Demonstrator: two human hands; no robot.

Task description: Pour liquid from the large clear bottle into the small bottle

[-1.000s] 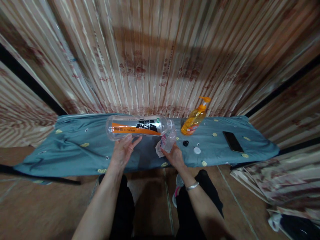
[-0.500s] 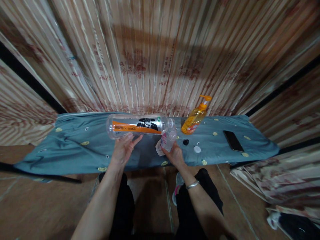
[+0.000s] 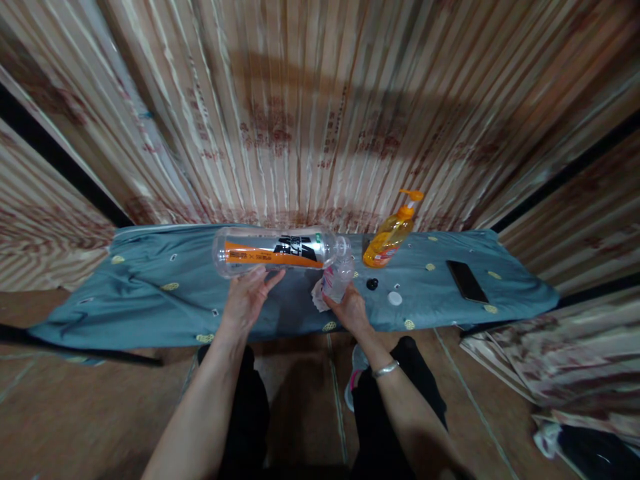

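My left hand (image 3: 249, 297) is closed on a large clear plastic bottle (image 3: 273, 251) from below. The bottle is tipped on its side, its orange, silver and black label facing me and its mouth pointing right. My right hand (image 3: 351, 308) grips a smaller clear bottle (image 3: 340, 277) with a pink label. That one stands roughly upright, with its mouth right at the large bottle's mouth. A crumpled white tissue (image 3: 318, 297) lies beside the small bottle, partly covered by it. Any liquid passing between the two mouths cannot be made out.
A yellow pump bottle (image 3: 391, 235) stands right of the bottles. A black cap (image 3: 372, 284), a white cap (image 3: 395, 299) and a dark phone (image 3: 466, 281) lie on the blue-green patterned cloth (image 3: 150, 293). Striped curtains (image 3: 300, 120) hang behind, and black poles (image 3: 60, 157) flank the sides.
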